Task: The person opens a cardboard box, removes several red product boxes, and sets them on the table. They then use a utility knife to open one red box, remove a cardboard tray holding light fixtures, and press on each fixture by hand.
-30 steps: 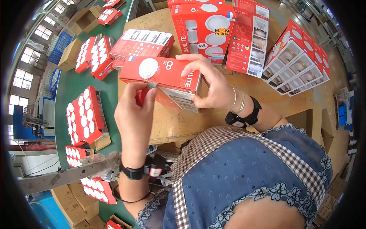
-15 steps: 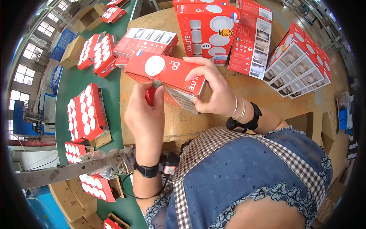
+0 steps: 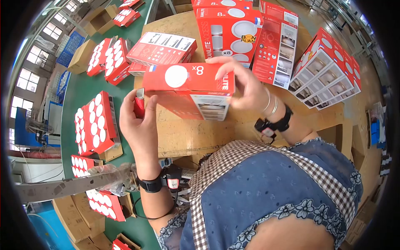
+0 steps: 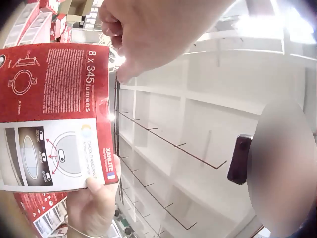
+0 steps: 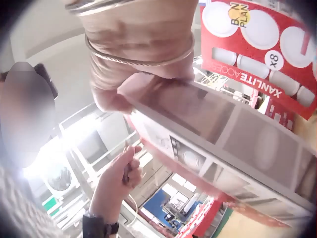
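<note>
A red and white XANLITE light box, marked 8x, is held over the wooden table, its narrow printed end uppermost. My right hand grips its right end, thumb on the near side and fingers over the top. In the left wrist view the right thumb presses the panel near the corner of that box. To the left, apart from the box, my left hand pinches a small red tool with a grey, metallic-looking end. In the right wrist view, the left hand shows with curled fingers.
Behind lies another red box on its side. Upright boxes stand at the back, more boxes at the right of the wooden table. On the left, a green surface carries packs of white discs. A metal bar crosses there.
The left hand, with the red tool, has drawn left away from the box's upper edge. The box has turned and shifted right, with the right hand still gripping it.
</note>
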A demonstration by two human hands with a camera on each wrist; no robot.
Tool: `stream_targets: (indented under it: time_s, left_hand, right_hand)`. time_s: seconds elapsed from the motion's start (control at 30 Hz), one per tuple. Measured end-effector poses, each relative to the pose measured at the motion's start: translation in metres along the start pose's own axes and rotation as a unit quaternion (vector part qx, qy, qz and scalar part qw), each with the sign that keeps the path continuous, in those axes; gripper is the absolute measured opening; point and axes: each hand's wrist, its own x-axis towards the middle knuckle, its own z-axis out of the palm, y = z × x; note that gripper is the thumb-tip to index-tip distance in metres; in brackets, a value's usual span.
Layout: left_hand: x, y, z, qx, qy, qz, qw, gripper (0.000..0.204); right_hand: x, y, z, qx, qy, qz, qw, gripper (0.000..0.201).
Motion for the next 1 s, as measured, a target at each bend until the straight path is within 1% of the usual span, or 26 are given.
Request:
stream_targets:
  time_s: [0.03,0.07,0.1,0.13,0.17,0.2,0.23,0.27,0.33,0.37,0.4,0.43,0.47,0.5,0.53,0.63,0.67,0.73,0.77,0.83,1.0]
  left_hand:
    - [0.003,0.000,-0.004,0.027,-0.014,0.062,0.998,0.024]
    - [0.007,0.000,-0.007,0.053,-0.026,0.123,0.991,0.023]
    - [0.012,0.002,-0.007,0.034,-0.050,0.181,0.982,0.025]
    - [0.016,0.001,-0.004,0.029,-0.054,0.182,0.981,0.025]
    - [0.020,0.000,0.001,-0.011,-0.106,0.204,0.973,0.029]
    - [0.025,-0.002,0.004,-0.053,-0.156,0.226,0.960,0.033]
    - [0.026,-0.002,0.008,-0.077,-0.201,0.193,0.957,0.034]
    - [0.028,-0.002,0.011,-0.082,-0.204,0.199,0.955,0.034]
    - [0.033,-0.001,0.017,-0.140,-0.261,0.104,0.949,0.032]
    - [0.036,-0.002,0.016,-0.138,-0.266,0.118,0.947,0.030]
    - [0.037,0.003,0.019,-0.139,-0.273,0.121,0.944,0.030]
    - [0.037,0.010,0.020,-0.113,-0.273,0.130,0.947,0.029]
    - [0.036,0.016,0.024,-0.087,-0.272,0.139,0.948,0.029]
    - [0.033,0.021,0.028,-0.067,-0.260,0.140,0.953,0.027]
    - [0.033,0.023,0.031,-0.067,-0.267,0.143,0.951,0.027]
    - [0.031,0.015,0.037,-0.087,-0.245,0.087,0.962,0.030]
    - [0.030,0.015,0.035,-0.087,-0.247,0.088,0.961,0.030]
    - [0.031,0.020,0.031,-0.069,-0.241,0.146,0.957,0.037]
    - [0.029,0.027,0.031,-0.068,-0.242,0.146,0.957,0.037]
    - [0.023,0.045,0.034,0.022,-0.199,0.202,0.959,0.049]
    - [0.024,0.042,0.037,0.024,-0.197,0.192,0.961,0.051]
  right_hand:
    - [0.006,0.003,-0.013,0.046,-0.030,0.008,0.998,0.051]
    - [0.010,0.004,-0.029,0.101,-0.061,0.034,0.992,0.054]
    - [0.017,0.007,-0.049,0.091,-0.100,0.031,0.990,0.050]
    - [0.023,0.010,-0.066,0.082,-0.136,0.030,0.987,0.046]
    - [0.023,0.016,-0.076,0.118,-0.143,0.049,0.981,0.051]
    - [0.022,0.017,-0.079,0.110,-0.139,0.051,0.983,0.051]
    - [0.020,0.018,-0.083,0.105,-0.128,0.080,0.983,0.052]
    - [0.021,0.016,-0.085,0.101,-0.117,0.110,0.982,0.053]
    - [0.015,0.005,-0.076,0.078,-0.090,0.115,0.986,0.051]
    - [0.011,-0.009,-0.061,-0.130,-0.009,0.062,0.990,0.048]
    - [0.007,-0.022,-0.046,-0.330,0.072,0.010,0.941,0.046]
    - [0.007,-0.031,-0.034,-0.411,0.101,-0.073,0.903,0.037]
    - [0.005,-0.043,-0.025,-0.445,0.091,-0.117,0.883,0.030]
    - [0.002,-0.040,-0.017,-0.434,0.092,-0.117,0.888,0.026]
    - [0.000,-0.034,-0.013,-0.423,0.093,-0.117,0.894,0.022]
    - [-0.001,-0.028,-0.011,-0.403,0.112,-0.129,0.899,0.023]
    - [0.000,-0.028,-0.008,-0.404,0.114,-0.128,0.899,0.023]
    - [0.003,-0.028,-0.007,-0.404,0.117,-0.125,0.898,0.022]
    - [0.002,-0.027,-0.007,-0.404,0.117,-0.125,0.899,0.022]
    - [0.001,-0.025,-0.008,-0.398,0.095,-0.148,0.900,0.022]
    - [0.001,-0.029,-0.010,-0.394,0.094,-0.135,0.904,0.021]
